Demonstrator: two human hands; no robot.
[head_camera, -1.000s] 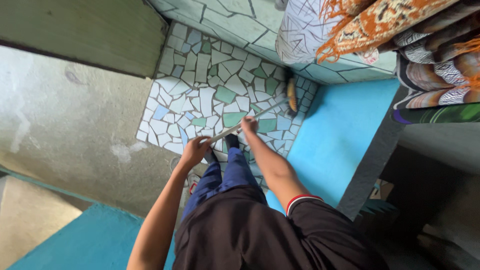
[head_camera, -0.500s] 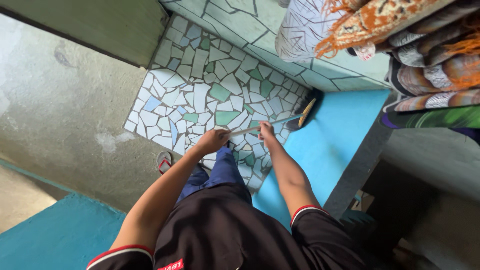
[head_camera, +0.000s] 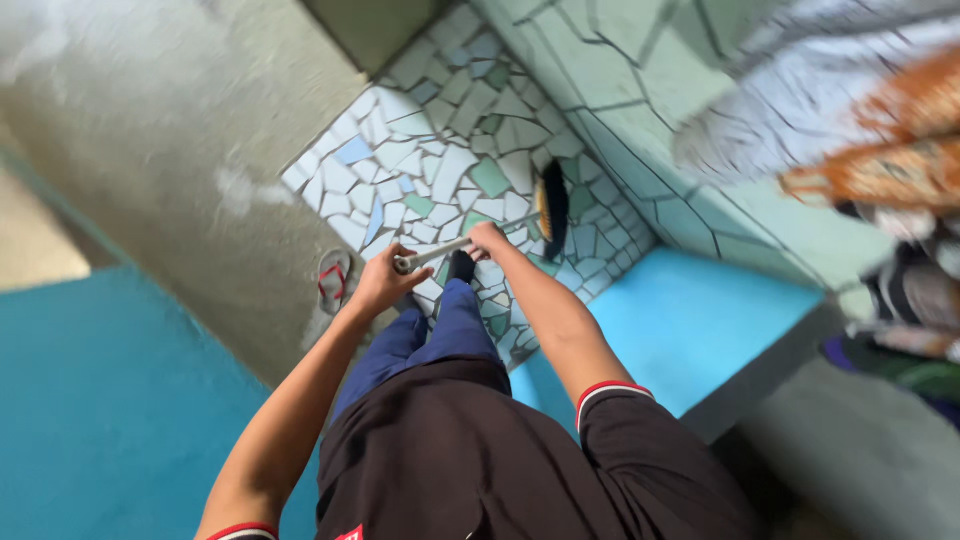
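1. The left hand (head_camera: 378, 285) has its fingers curled tight around the top end of the broom (head_camera: 480, 240) stick.
2. The right hand (head_camera: 488, 238) grips the same stick a bit farther down, fingers closed around it. Both hands are full.
3. The stick runs from the left hand, past the right hand, down to the brush head (head_camera: 551, 207). The brush head is dark with a tan edge, and it sits on the tile floor (head_camera: 420, 150) close to where the floor meets the green wall (head_camera: 640, 110).
4. The sweeping looks like it is in the middle. The brush is at the far side of the floor, near the corner. I see no dirt pile and no dustpan, so I cannot tell how much is clean and how much is left.
5. The floor is made of broken tile bits, white, green and blue, with dark lines between them. It looks bumpy, so dust could hide in the lines.
6. One foot in a dark sock (head_camera: 460, 266) stands on the tiles just below the stick.
7. A red and grey sandal (head_camera: 334, 280) lies by the grey wall (head_camera: 160, 130), near the left hand.
8. A blue ledge (head_camera: 700, 320) is on the right and a blue surface (head_camera: 100, 400) is on the left.
9. Blurry patterned cloths (head_camera: 860, 130) hang at the top right.
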